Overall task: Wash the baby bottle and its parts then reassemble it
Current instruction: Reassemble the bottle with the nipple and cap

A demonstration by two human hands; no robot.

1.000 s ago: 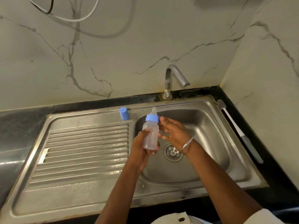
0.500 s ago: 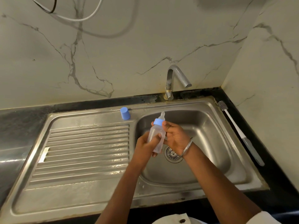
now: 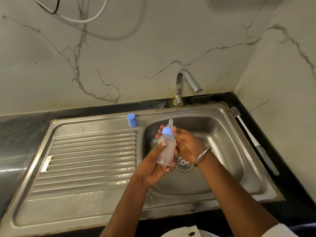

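Observation:
A small clear baby bottle (image 3: 165,151) with a blue collar (image 3: 167,131) and a pale teat (image 3: 170,123) is held upright over the sink basin (image 3: 220,151). My left hand (image 3: 153,166) grips the bottle's body from below and the left. My right hand (image 3: 186,144) wraps around the bottle's right side near the collar, its fingertips showing behind the neck. The blue cap (image 3: 132,119) stands alone on the sink's back rim, left of the basin.
A bottle brush (image 3: 253,139) with a white and grey handle lies on the black counter along the sink's right edge. The tap (image 3: 185,84) arches over the basin's back with no water running. The ribbed drainboard (image 3: 89,159) lies to the left. The drain (image 3: 183,164) sits below my hands.
The bottle dipped lower and tilted, then came back up a little. My right hand closed from beside the collar onto the bottle's side. The cap and brush stayed put.

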